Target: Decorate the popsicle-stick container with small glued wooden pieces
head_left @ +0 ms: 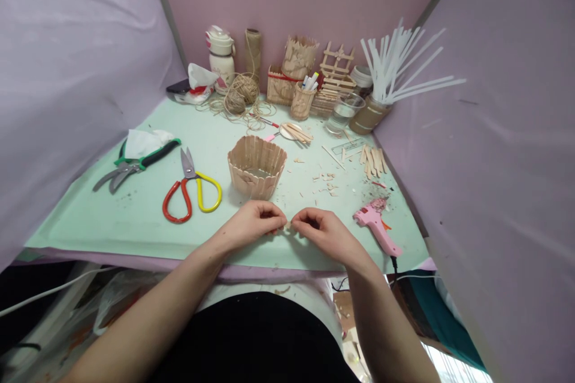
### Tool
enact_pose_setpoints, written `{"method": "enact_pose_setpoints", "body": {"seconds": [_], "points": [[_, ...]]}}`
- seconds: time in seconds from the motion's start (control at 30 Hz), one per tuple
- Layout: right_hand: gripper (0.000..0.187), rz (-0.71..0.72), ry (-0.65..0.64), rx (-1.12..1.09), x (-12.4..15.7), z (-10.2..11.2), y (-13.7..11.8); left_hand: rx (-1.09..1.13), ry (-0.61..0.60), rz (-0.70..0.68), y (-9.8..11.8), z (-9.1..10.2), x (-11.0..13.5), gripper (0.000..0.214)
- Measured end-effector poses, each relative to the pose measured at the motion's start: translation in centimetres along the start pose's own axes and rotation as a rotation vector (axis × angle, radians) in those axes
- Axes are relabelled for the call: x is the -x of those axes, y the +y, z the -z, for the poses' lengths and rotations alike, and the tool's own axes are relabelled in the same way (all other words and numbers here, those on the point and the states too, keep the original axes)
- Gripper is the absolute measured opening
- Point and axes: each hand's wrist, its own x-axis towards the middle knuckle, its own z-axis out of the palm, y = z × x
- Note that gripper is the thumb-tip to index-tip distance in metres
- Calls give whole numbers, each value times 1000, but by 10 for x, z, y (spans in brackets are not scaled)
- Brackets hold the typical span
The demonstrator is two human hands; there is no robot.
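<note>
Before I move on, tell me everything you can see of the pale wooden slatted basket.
The pale wooden slatted basket stands upright, open-topped, on the mint-green tabletop, just beyond the left hand; whether they touch is unclear. Its flaring walls look built from round-topped slats with a scalloped rim; the floor inside looks greyish.

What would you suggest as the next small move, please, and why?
Perhaps lift the small pale piece toward the wooden basket: the left hand and right hand appear to pinch it between them, and the basket stands just beyond.
</note>
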Motion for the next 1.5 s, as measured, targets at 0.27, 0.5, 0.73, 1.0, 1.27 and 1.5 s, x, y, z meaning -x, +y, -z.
{"method": "enact_pose_setpoints", "body": {"seconds": [0.27,0.5,0.73,1.0,1.27,1.5], "points": [[27,-33,452,181,40,36,15,302,91,69,-10,-3,5,21],[41,-275,765,508,78,68,43,597,183,77,-17,-7,12,21],[15,182,481,154,51,0,4,442,238,-116,-15,-29,17,20],[13,120,382,-39,14,-27,-6,372,320,-152,-22,-33,16,21],[17,36,347,-155,8,-31,-1,356,362,-152,-26,-37,12,21],[19,1,324,-173,6,-31,1,315,377,-148,-25,-37,12,22]]}}
